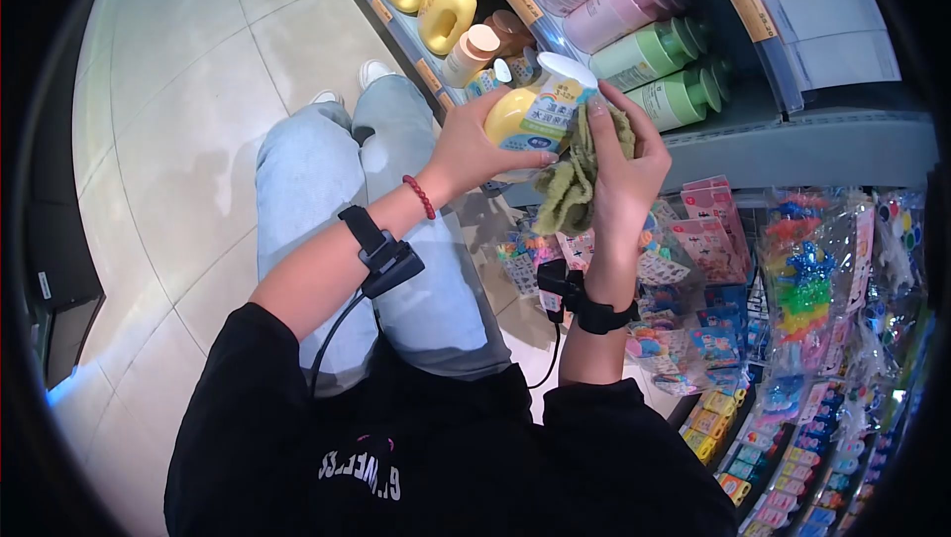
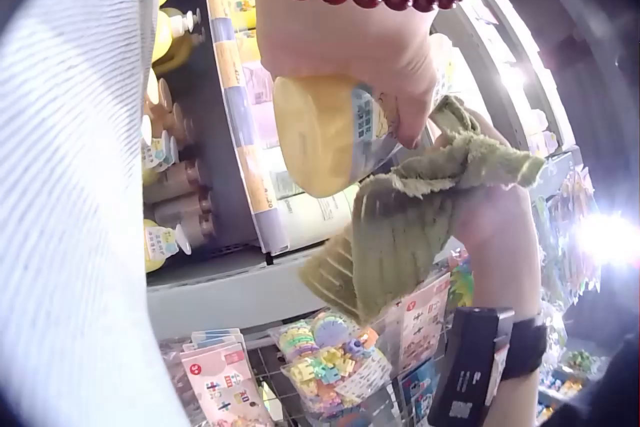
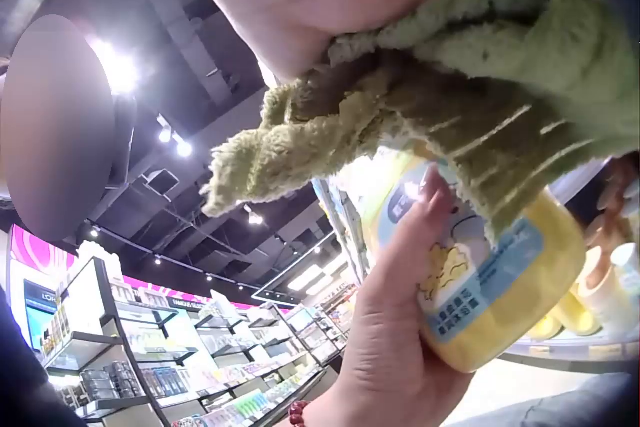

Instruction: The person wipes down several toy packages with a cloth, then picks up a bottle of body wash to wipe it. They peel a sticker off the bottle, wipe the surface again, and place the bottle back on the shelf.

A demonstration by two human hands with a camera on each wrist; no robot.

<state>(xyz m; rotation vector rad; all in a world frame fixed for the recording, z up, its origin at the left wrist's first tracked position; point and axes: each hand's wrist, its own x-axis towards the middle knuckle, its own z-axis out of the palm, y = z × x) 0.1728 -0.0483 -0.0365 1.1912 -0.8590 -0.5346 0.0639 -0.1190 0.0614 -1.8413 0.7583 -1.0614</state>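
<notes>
My left hand (image 1: 468,153), with a red bead bracelet at its wrist, grips a yellow bottle (image 1: 509,121) with a white top and a printed label. Its thumb (image 3: 405,247) lies across the label in the right wrist view. A green fluffy cloth (image 1: 567,200) hangs in folds from my right hand (image 1: 630,172), which holds it against the top end of the bottle. The bottle is tilted, its rounded yellow base (image 2: 312,142) toward the left wrist camera. The cloth (image 3: 470,87) covers part of the bottle's upper end in the right wrist view.
Shelves beyond my hands hold yellow bottles (image 1: 448,10), pink bottles (image 1: 619,14) and green bottles (image 1: 634,63) behind a price-tag edge (image 1: 520,0). Below the grey shelf front (image 1: 792,156) hang bagged toys (image 1: 807,279). A tiled floor (image 1: 178,141) lies to the left.
</notes>
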